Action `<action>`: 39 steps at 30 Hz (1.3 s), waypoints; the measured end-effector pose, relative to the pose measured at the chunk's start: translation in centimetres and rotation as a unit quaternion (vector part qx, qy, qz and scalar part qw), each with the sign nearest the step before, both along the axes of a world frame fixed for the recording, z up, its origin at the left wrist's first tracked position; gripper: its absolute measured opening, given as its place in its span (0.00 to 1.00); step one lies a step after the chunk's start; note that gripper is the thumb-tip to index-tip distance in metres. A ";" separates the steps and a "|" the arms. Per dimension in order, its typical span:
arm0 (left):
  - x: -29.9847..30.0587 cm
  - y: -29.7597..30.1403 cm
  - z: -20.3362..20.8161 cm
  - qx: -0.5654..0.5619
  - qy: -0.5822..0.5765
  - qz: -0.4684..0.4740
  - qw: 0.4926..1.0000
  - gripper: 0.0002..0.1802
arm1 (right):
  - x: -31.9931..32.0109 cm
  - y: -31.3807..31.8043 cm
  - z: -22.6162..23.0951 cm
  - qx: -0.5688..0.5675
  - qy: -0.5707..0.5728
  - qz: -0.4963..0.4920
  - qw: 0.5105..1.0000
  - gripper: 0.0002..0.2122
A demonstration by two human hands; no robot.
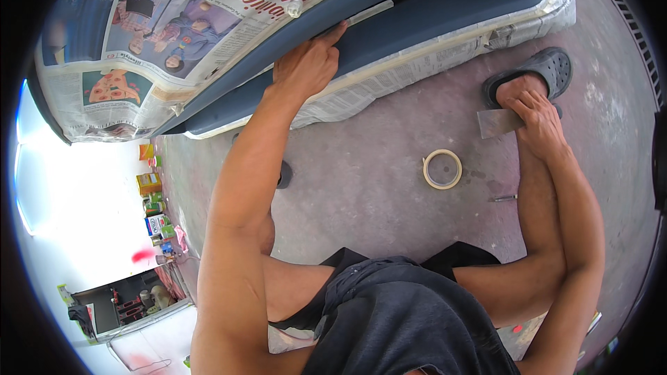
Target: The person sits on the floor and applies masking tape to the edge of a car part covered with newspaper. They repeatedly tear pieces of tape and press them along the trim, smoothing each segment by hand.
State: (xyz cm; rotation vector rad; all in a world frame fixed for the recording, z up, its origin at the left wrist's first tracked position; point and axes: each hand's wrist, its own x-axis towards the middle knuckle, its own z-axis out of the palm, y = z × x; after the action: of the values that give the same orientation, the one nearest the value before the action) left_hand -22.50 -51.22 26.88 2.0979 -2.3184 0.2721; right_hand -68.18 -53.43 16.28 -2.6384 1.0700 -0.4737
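Note:
My left hand (pixel 306 68) reaches to the dark blue panel (pixel 445 17), its index finger stretched along the groove beside a pale strip (pixel 370 12). Nothing shows in this hand, and its other fingers are partly hidden. Newspaper (pixel 174 24) covers the surface above the panel, and more taped newspaper (pixel 403 72) lines its lower edge. Down by my foot, my right hand (pixel 540 121) is closed on a flat, greyish scraper blade (pixel 497 123). The blade points left, clear of the panel.
A roll of masking tape (pixel 442 168) lies on the concrete floor between my legs, with a small thin tool (pixel 503 198) near my shin. Several tins (pixel 149 183) line the white wall at left, by a tool-filled compartment (pixel 135 302). A floor grate (pixel 629 17) runs at upper right.

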 end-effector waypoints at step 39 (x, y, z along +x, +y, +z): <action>4.1 3.9 -0.2 0.013 0.080 0.078 0.994 0.27 | 1.3 0.6 1.6 -0.001 0.056 -0.009 0.998 0.21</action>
State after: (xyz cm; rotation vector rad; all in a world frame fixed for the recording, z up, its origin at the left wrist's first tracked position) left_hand -18.38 -47.31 26.69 2.2255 -2.0859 0.0706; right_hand -66.92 -52.88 17.88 -2.6883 1.1270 -0.3335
